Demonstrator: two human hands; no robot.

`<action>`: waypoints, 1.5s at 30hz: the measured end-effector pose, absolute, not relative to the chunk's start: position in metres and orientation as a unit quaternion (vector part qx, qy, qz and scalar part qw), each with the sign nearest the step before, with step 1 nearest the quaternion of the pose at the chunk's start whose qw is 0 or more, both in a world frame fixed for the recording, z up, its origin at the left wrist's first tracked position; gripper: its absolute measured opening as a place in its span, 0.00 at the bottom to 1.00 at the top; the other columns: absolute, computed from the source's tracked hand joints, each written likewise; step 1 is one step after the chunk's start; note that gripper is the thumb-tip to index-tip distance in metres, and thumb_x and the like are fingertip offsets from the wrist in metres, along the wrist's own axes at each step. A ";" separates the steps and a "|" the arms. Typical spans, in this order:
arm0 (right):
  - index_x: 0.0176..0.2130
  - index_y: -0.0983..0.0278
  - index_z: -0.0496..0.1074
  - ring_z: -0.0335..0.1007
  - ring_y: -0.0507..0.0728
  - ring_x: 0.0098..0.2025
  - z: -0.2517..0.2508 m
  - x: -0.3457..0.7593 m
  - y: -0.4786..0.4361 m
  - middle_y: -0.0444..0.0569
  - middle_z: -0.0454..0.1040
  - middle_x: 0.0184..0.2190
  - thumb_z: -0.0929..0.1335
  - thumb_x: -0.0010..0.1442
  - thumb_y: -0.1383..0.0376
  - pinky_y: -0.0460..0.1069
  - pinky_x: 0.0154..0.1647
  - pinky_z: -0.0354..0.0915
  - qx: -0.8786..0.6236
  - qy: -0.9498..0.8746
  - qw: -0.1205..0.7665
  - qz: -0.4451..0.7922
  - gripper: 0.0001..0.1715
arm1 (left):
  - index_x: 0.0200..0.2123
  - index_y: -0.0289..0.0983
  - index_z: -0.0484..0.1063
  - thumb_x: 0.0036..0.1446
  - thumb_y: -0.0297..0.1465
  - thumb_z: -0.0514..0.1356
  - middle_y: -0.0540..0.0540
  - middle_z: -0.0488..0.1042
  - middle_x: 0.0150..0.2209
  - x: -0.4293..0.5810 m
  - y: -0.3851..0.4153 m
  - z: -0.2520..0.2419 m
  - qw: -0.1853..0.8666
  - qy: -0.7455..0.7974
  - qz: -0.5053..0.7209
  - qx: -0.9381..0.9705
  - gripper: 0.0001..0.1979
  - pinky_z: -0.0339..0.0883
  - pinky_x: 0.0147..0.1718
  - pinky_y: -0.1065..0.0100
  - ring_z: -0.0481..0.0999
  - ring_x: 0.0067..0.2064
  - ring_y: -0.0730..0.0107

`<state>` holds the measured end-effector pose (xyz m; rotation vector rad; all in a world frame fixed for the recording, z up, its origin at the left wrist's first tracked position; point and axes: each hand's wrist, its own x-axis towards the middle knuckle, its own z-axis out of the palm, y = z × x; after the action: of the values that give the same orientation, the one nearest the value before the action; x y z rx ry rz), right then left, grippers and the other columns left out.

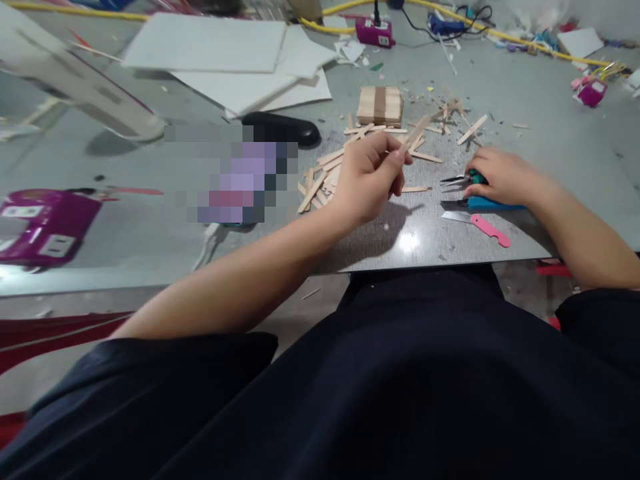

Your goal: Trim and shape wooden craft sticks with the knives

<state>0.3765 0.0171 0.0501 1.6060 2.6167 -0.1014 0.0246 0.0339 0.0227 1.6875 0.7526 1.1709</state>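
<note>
My left hand (373,175) is closed, pinching one flat wooden craft stick (416,133) that points up and to the right. Beneath and beside this hand lies a loose pile of craft sticks (320,183), partly covered by it. My right hand (507,175) curls over the green handle of a pair of pliers (455,180), jaws pointing left on the table. Close below it are a blue utility knife (493,203) and a pink folding knife (490,230) with its blade out. Behind the pile stands a bundle of craft sticks (367,103) bound with a brown band.
White foam boards (210,43) lie at the back left, with a black elongated case (283,129) in front. A blurred-out phone (235,180) has a white cable. Purple power sockets (53,223), a yellow cord (335,10) and a blue glue gun (445,25) are around.
</note>
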 end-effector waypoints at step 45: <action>0.48 0.54 0.79 0.67 0.61 0.36 0.057 0.265 -0.029 0.45 0.71 0.33 0.73 0.85 0.42 0.58 0.41 0.64 0.480 0.734 -0.388 -0.283 0.21 | 0.72 0.41 0.77 0.84 0.40 0.66 0.52 0.86 0.34 0.031 0.015 -0.015 0.331 0.293 0.491 0.751 0.20 0.75 0.30 0.67 0.80 0.26 0.70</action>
<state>0.2646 -0.0293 0.0568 2.0502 3.1372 -1.2089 0.0314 0.0147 -0.0153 1.9623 0.7666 1.2826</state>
